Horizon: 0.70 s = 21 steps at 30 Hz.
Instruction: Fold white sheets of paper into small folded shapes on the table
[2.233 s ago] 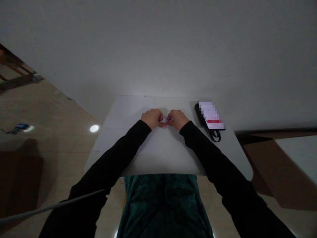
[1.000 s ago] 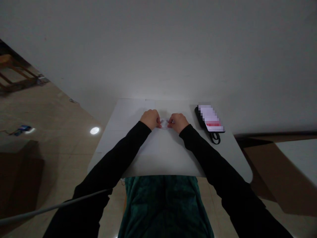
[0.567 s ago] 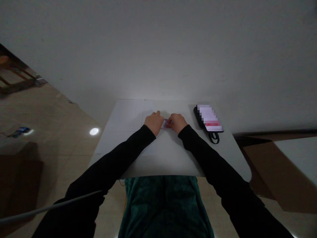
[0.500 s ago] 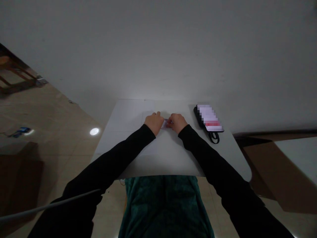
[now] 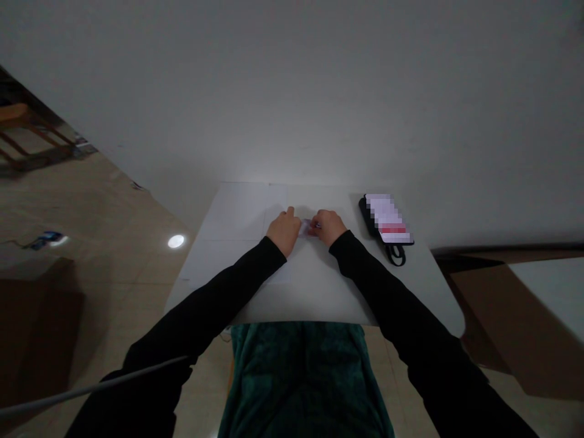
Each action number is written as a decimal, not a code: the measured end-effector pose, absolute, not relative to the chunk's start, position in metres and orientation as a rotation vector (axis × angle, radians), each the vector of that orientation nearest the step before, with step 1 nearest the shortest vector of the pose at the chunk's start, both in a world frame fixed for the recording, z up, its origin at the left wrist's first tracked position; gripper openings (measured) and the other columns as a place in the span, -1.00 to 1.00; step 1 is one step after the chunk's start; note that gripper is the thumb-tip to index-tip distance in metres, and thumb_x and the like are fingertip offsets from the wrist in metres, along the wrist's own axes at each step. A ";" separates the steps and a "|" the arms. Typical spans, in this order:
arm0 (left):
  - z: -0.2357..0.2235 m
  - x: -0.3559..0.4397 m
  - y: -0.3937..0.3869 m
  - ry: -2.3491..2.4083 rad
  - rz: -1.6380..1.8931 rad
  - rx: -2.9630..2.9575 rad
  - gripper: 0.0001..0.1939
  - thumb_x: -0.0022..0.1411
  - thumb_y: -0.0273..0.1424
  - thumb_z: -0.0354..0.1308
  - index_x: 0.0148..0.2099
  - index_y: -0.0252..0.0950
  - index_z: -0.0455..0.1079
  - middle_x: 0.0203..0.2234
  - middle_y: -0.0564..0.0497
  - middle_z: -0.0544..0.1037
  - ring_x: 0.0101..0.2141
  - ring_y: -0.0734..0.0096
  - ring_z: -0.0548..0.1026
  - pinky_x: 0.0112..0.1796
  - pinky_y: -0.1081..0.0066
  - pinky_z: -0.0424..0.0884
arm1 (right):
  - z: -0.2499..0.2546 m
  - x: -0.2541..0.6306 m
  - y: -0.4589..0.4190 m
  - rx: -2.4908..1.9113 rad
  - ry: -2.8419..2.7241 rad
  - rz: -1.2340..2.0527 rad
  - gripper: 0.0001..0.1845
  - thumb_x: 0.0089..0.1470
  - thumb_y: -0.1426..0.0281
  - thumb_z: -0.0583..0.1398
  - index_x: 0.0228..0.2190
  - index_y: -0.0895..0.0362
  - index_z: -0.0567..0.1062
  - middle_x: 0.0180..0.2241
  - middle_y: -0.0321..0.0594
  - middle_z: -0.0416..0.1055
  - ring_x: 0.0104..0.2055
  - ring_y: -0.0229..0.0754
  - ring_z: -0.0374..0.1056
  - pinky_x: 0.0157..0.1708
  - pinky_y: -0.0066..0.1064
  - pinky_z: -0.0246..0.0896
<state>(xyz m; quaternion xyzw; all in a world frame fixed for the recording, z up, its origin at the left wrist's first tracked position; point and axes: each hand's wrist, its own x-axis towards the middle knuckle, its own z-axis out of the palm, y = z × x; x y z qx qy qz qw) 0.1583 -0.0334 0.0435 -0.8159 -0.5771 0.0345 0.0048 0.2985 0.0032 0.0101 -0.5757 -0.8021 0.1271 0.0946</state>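
Observation:
Between my hands, low over the white table, is a small, see-through, purplish plastic piece [image 5: 306,229]; its exact kind is too small to make out. My left hand [image 5: 285,231] is closed at its left edge, back of the hand up, with the thumb and fingertips mostly hidden. From the other side, my right hand [image 5: 329,227] pinches its right part with curled fingers. White paper sheets [image 5: 241,210] lie flat on the table to the left, partly beneath my left forearm.
A phone [image 5: 389,218] with a blurred screen rests on a black case with a strap [image 5: 396,254], right of my hands. The table [image 5: 328,298] meets a pale wall at the back. Green cloth [image 5: 301,377] covers my lap. A brown box [image 5: 515,322] stands at right.
Both hands keep hold of the small plastic piece in nearly the same place. My left hand has drawn slightly away from my right, and the view has shifted a little.

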 end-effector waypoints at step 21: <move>0.017 0.125 0.013 -2.087 -0.385 -2.858 -0.70 -0.06 -0.17 0.34 -0.32 -0.26 0.55 -0.32 -0.01 0.58 -0.26 0.27 0.50 -0.24 0.39 0.34 | 0.000 0.305 0.011 -1.528 -2.262 0.467 -0.92 -0.06 0.42 0.32 -0.43 0.15 0.62 -0.32 -0.15 0.53 -0.27 -0.18 0.42 -0.24 -0.44 0.22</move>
